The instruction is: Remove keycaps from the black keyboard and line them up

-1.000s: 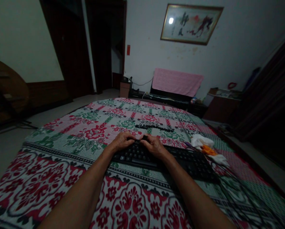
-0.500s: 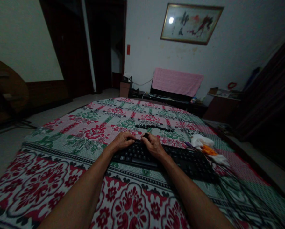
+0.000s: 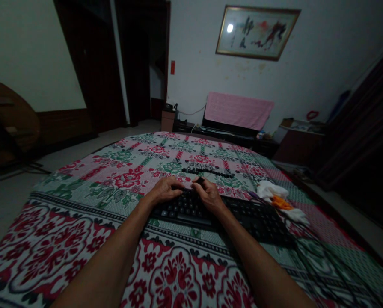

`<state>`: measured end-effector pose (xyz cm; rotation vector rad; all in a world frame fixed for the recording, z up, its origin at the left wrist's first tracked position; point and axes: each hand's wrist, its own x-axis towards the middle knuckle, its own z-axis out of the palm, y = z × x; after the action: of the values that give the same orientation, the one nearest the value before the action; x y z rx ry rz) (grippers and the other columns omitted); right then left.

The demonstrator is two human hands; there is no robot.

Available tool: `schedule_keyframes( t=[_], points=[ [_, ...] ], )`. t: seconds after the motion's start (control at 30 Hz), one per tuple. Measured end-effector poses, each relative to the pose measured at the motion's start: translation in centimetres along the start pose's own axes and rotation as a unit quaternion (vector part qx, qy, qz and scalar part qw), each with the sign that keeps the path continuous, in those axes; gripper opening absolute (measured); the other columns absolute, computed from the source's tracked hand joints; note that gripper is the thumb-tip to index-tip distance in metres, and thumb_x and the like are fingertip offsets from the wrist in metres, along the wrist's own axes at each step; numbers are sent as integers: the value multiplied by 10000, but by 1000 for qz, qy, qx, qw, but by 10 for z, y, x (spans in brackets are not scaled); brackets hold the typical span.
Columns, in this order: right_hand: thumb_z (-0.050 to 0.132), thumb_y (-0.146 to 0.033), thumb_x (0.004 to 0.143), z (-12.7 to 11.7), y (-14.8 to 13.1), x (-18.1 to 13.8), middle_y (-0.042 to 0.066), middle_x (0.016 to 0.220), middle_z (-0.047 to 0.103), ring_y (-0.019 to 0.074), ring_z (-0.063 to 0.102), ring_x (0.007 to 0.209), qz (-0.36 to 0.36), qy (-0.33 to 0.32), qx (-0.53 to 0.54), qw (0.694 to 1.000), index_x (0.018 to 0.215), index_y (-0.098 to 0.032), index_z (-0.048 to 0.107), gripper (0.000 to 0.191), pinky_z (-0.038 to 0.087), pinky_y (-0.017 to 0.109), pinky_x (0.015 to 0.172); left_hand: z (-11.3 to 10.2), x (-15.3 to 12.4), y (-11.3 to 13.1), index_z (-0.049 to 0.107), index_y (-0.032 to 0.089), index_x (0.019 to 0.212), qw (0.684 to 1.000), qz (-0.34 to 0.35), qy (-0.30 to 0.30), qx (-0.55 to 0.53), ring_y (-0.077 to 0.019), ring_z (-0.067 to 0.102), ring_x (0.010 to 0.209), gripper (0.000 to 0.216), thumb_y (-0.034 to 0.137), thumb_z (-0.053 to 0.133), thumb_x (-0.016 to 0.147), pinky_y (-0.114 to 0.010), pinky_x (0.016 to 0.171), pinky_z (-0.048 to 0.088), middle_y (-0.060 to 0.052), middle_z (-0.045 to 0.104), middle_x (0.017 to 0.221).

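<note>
From where I stand, the likeliest trouble is something small getting away: the right hand (image 3: 208, 196) has a dark piece (image 3: 200, 181) pinched up at its fingertips, over the far edge of the black keyboard (image 3: 255, 216), and a loose pinch could let it drop among the keys or into the folds of the patterned cover (image 3: 50, 239). The soft cover is a worry too, I'd say, since a hard push at that far edge might make the keyboard rock or slide. Beyond the hands lies a row of small black pieces (image 3: 221, 173), and a careless reach or a tug on the cloth could scatter it. As for the hands, the right is closed, thumb against fingers, around that dark piece, though in this dim light I can't make out what it is. The left hand is half curled, thumb and fingers drawn together at the keyboard's far edge, left of the right hand; whether it grips anything there I can't tell. The keyboard lies flat across the near part of the cover, its left portion under the hands, its right end near the crumpled white cloth (image 3: 268, 188).
</note>
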<state>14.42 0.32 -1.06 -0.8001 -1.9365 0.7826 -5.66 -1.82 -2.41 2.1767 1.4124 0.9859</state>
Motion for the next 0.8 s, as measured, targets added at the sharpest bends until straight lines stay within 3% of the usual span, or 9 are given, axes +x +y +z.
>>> schedule_keyframes(
  t=[0.37, 0.67, 0.8],
  points=[
    [470, -334, 788, 0, -2, -2, 15, 745, 616, 140, 564, 705, 16, -1, 1, 1000, 867, -166, 588, 221, 435, 239, 657, 13, 6, 15, 681, 230, 911, 995, 81, -20, 62, -150, 582, 839, 212, 272, 548, 752, -249, 788, 420, -3, 666, 876],
    [464, -388, 789, -3, -2, 0, 27, 737, 627, 140, 578, 660, 70, 105, 88, 988, 821, -171, 544, 234, 464, 259, 640, 13, 5, 15, 684, 216, 848, 993, 80, -11, 92, -149, 553, 801, 198, 328, 537, 777, -246, 743, 418, -24, 629, 817],
    [385, -294, 798, -7, -3, 2, 15, 722, 625, 138, 575, 642, 76, 118, 72, 987, 841, -182, 532, 190, 457, 260, 633, 14, 5, 16, 681, 203, 824, 996, 58, -4, 64, -140, 566, 782, 182, 311, 544, 772, -236, 731, 425, -14, 649, 805]
  ],
)
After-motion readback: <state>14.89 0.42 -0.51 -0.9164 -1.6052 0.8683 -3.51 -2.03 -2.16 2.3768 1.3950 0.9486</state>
